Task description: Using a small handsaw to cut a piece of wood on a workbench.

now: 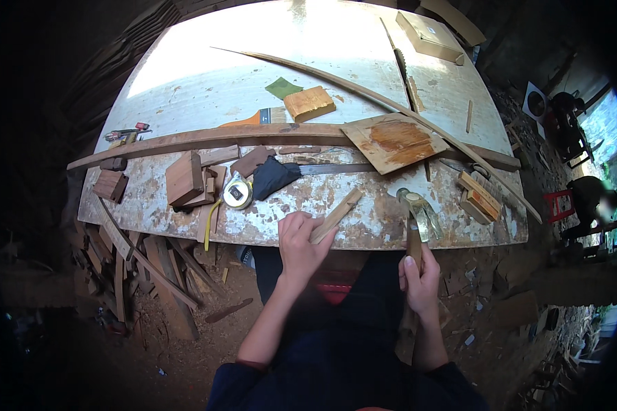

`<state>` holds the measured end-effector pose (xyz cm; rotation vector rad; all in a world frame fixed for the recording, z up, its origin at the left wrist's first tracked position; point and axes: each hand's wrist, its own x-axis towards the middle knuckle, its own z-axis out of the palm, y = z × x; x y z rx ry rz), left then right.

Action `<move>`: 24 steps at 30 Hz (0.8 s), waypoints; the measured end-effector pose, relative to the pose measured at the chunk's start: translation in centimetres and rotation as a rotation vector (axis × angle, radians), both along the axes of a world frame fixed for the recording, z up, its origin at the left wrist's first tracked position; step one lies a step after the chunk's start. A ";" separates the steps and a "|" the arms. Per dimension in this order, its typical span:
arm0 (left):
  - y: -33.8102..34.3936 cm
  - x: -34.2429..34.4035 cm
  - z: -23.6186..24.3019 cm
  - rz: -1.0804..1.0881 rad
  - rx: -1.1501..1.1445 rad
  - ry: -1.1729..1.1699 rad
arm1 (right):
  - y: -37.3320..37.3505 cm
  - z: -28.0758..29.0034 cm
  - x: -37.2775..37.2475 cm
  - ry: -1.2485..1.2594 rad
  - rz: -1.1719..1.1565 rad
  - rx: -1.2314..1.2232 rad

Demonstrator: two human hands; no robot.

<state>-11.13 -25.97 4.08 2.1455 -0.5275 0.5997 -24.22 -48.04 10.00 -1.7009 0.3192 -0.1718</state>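
Near the front edge of the worn white table [247,222], my left hand [300,246] is closed around a short strip of wood [337,216]. The strip slants away to the right, its far end over the tabletop. My right hand [421,277] grips the wooden handle of a claw hammer [421,214]. The hammer's metal head is up, at the table's front edge, to the right of the wood strip and apart from it. A saw-like tool with a black-wrapped handle [275,176] and a long metal blade lies beyond my left hand.
Left of my hands sit a tape measure [238,194] and several wood blocks [185,179]. A long batten [281,133] crosses the table, with a stained board [394,142] on it. A paintbrush [264,116] lies behind; wood offcuts [168,274] are piled below left.
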 end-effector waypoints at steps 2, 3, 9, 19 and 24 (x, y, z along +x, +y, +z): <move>-0.2 -0.1 -0.2 0.000 -0.013 -0.006 | -2.1 0.2 0.5 -0.065 -0.125 -0.475; -0.2 -0.1 -0.3 0.013 -0.009 0.002 | -2.7 0.5 0.7 -0.021 -0.182 -0.495; -0.3 -0.1 -0.5 0.024 -0.009 -0.012 | -7.2 1.1 2.4 -0.106 -0.127 -0.930; -0.3 -0.3 -0.2 -0.019 -0.016 -0.024 | -10.0 -0.7 6.3 -0.040 -0.104 -1.154; 0.2 -0.3 0.7 -0.044 0.010 0.005 | -9.4 -2.8 6.5 -0.189 -0.247 -1.129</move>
